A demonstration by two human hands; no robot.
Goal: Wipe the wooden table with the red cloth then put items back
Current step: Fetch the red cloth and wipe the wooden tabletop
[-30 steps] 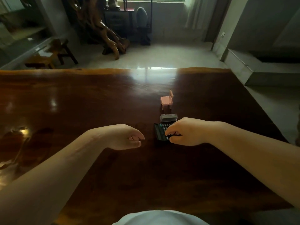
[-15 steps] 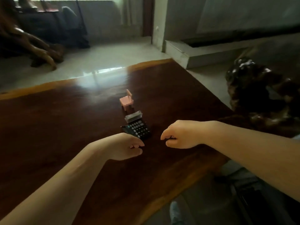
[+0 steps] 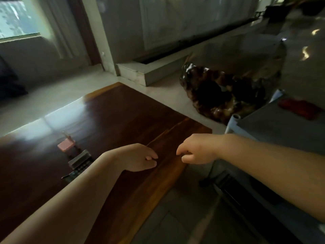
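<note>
- Plainly, from the head camera we see the wooden table [image 3: 123,111], dark and glossy, running from the lower left towards its far corner.
- Our left hand [image 3: 139,158] hovers over the table near its right edge, fingers loosely curled, holding nothing.
- Our right hand [image 3: 197,150] hangs just beside it, over the table's edge, fingers likewise slack and holding nothing.
- We find the red cloth [image 3: 299,108] well apart from both hands, lying on a grey surface [image 3: 272,124] at right.
- A pink toy chair [image 3: 66,144] stands on the table, with a calculator [image 3: 80,161] near it, partly hidden by our left forearm.
</note>
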